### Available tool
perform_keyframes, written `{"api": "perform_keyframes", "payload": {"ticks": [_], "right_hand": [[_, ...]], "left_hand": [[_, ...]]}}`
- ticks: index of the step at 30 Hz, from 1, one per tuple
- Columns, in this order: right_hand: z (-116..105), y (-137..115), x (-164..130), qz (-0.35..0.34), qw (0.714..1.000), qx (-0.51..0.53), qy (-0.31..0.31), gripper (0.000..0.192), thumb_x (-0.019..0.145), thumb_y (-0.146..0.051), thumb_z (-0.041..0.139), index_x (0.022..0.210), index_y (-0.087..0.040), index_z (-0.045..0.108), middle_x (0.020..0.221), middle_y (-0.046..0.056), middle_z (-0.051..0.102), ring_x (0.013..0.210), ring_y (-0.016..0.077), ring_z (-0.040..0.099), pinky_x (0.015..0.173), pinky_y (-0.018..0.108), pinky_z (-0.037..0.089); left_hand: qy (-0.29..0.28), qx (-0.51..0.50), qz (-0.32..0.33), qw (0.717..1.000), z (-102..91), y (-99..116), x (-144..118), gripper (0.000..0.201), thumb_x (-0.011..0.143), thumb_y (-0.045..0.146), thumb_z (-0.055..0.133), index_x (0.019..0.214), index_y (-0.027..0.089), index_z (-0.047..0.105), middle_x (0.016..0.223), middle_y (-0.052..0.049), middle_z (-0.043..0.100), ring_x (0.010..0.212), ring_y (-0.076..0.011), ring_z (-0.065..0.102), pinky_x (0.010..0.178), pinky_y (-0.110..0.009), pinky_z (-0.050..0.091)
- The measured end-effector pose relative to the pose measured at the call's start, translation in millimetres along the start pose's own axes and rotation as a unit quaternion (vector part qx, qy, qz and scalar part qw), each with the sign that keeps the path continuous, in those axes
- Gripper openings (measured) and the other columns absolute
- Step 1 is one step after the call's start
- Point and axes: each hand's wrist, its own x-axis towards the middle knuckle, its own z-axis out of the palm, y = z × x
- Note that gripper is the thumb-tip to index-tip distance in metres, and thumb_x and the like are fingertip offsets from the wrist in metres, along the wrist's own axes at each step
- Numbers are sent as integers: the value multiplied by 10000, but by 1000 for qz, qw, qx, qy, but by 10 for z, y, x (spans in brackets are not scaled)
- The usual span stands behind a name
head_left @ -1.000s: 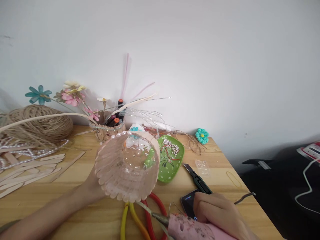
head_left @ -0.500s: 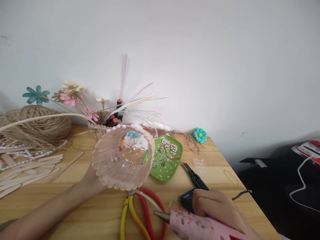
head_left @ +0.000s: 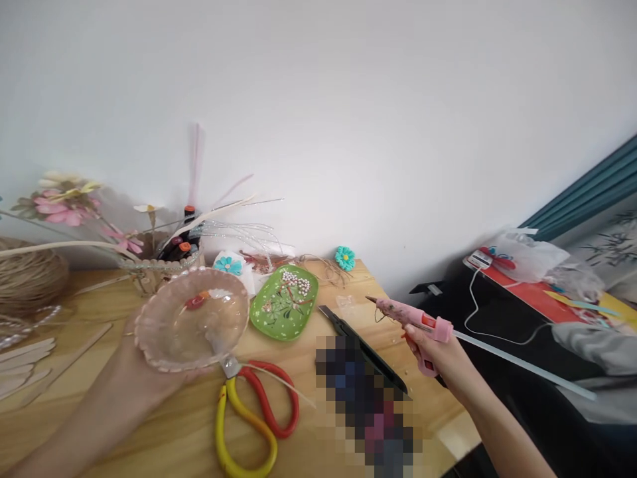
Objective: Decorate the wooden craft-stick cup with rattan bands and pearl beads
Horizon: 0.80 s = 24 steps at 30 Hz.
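Observation:
My left hand (head_left: 137, 372) is closed around the side of a see-through pinkish bowl (head_left: 169, 325) with a scalloped rim. The bowl is raised over the table, its mouth tipped towards me, and pearl beads line part of its far edge. My right hand (head_left: 432, 348) grips a pink hot glue gun (head_left: 405, 312), nozzle pointing left, a long glue stick (head_left: 522, 365) sticking out behind. Scissors (head_left: 219, 431) with yellow and red handles lie below the bowl. Right of it sits a green dish (head_left: 283, 325) holding small pearl beads.
A black utility knife (head_left: 368, 352) lies mid-table beside a pixelated patch. Behind stand a marker holder (head_left: 144, 282) and artificial flowers (head_left: 62, 206). Twine (head_left: 30, 269) and wooden sticks (head_left: 24, 358) are at left. A teal flower (head_left: 344, 258) lies near the back edge; plastic bags (head_left: 532, 255) are at right.
The view has turned right. The glue gun has moved up and right, away from the scissors, and shows whole. The bowl has shifted a little left and down relative to the dish, still in my left hand.

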Motion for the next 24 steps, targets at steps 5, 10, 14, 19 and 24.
{"api": "perform_keyframes", "payload": {"ticks": [5, 10, 14, 19, 24], "right_hand": [[89, 176, 57, -2, 992, -110, 65, 454, 819, -491, 502, 1138, -198, 637, 640, 55, 634, 466, 131, 442, 360, 218, 272], [164, 357, 295, -22, 971, -201, 130, 392, 760, -514, 536, 869, -172, 694, 700, 75, 680, 695, 231, 623, 535, 277, 452], [124, 461, 326, 11, 956, -247, 160, 407, 709, -557, 557, 768, -166, 651, 679, 86, 673, 699, 268, 637, 570, 307, 454], [54, 549, 207, 6, 940, -300, 165, 476, 716, -608, 484, 839, -162, 594, 785, 113, 668, 750, 298, 630, 633, 357, 456], [45, 484, -121, -41, 871, -427, 240, 632, 794, -658, 320, 998, -120, 582, 1025, 188, 634, 952, 344, 601, 755, 436, 471]], "left_hand": [[66, 123, -22, 990, -225, -171, -214, 807, 475, 348, 779, 1223, 258, 487, 1038, -62, 675, 899, -323, 639, 787, -478, 546], [63, 152, -32, 986, -450, -305, -404, 821, 453, 343, 776, 1211, 313, 462, 1075, -30, 656, 961, -326, 622, 852, -492, 520], [76, 186, -36, 979, -566, -449, -553, 900, 473, 364, 788, 1270, 292, 375, 1203, -66, 569, 1101, -342, 543, 993, -520, 404], [49, 153, -65, 985, -593, -505, -637, 952, 553, 396, 761, 1336, 207, 254, 1258, -140, 504, 1196, -353, 460, 1045, -534, 319], [44, 86, -22, 995, -706, -615, -648, 1106, 525, 372, 794, 1383, 213, 115, 1382, -177, 358, 1279, -357, 367, 1066, -524, 284]]}}
